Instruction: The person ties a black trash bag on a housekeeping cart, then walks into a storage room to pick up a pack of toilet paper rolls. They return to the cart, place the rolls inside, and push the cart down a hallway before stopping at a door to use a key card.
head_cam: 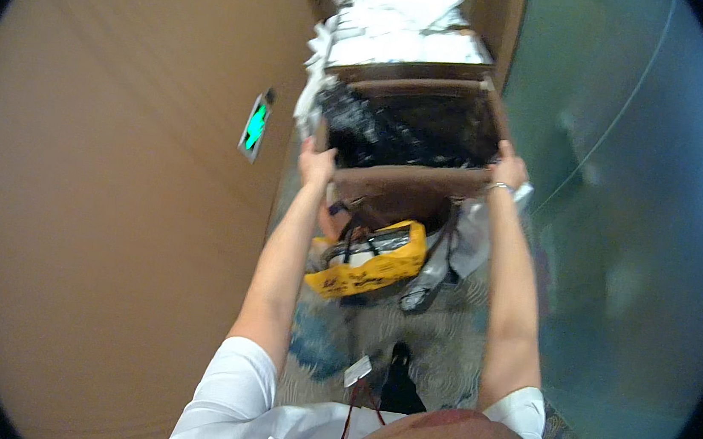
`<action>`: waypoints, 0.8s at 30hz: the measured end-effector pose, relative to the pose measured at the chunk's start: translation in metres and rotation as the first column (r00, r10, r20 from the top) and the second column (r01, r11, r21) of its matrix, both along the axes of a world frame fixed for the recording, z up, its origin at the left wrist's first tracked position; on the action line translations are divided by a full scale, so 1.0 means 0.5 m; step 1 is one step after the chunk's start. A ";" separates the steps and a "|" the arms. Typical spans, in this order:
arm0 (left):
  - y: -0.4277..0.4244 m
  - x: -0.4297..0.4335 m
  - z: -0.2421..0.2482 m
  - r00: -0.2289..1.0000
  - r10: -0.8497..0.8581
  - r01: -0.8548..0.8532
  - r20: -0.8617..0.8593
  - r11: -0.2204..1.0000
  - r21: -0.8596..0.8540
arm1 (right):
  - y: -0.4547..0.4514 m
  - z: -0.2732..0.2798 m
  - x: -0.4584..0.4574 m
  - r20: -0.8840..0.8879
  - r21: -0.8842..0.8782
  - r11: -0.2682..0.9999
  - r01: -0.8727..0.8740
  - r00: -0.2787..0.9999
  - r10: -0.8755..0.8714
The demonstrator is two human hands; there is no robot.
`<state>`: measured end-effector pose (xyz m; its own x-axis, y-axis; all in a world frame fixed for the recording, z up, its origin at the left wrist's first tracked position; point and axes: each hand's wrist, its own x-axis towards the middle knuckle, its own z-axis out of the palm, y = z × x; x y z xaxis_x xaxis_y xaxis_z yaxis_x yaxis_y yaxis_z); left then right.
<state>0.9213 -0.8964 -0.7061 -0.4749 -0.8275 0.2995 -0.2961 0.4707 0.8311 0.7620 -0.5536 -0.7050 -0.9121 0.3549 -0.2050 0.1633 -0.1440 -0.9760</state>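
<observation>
A housekeeping cart with a brown fabric bag [407, 177] stands in front of me. My left hand [317, 163] grips the near left corner of its frame. On the near right corner, my right hand [510, 168] is closed around the frame, a bracelet on its wrist. Between them the bag gapes, lined with a black plastic liner [362, 121]. White folded linens [404, 26] are piled on the cart's far end. From the near side hangs a yellow bag [378, 267] with things inside, beside a clear plastic bag [471, 238].
A brown wall [135, 197] with a small lit green sign [255, 126] runs close on the left. To the right is a greenish, glossy surface [634, 217]. Patterned carpet [320, 338] covers the floor, and a card on a red lanyard [358, 371] dangles before me.
</observation>
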 end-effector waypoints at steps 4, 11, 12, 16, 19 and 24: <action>0.015 0.011 0.039 0.989 -0.086 0.060 0.122 0.979 0.196 | -0.002 0.024 0.012 0.005 -0.098 0.995 0.033 0.999 -0.033; 0.014 -0.014 0.056 0.976 -0.009 -0.018 0.217 0.992 0.123 | -0.018 0.035 -0.008 0.061 -0.135 0.991 0.001 0.998 0.007; 0.012 -0.066 0.060 0.994 -0.084 0.073 0.069 0.986 0.149 | -0.012 0.044 -0.050 -0.079 -0.151 0.988 0.022 0.996 -0.034; 0.009 -0.112 0.072 0.995 0.018 -0.010 -0.095 0.997 0.082 | -0.017 0.038 -0.118 -0.014 -0.192 0.981 0.005 1.000 -0.008; 0.008 -0.176 0.126 1.000 0.000 0.000 -0.003 1.000 0.025 | -0.033 0.088 -0.181 -0.066 -0.134 0.990 0.030 0.997 -0.039; -0.005 -0.235 0.181 0.989 0.008 -0.030 0.144 0.987 0.156 | -0.053 0.168 -0.220 0.010 -0.152 0.988 0.033 0.999 -0.032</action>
<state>0.8040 -0.8992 -0.6154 -0.4871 -0.8682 0.0947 -0.4247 0.3302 0.8430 0.6521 -0.5802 -0.6211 -0.8986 0.3488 -0.2661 0.1637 -0.2963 -0.9410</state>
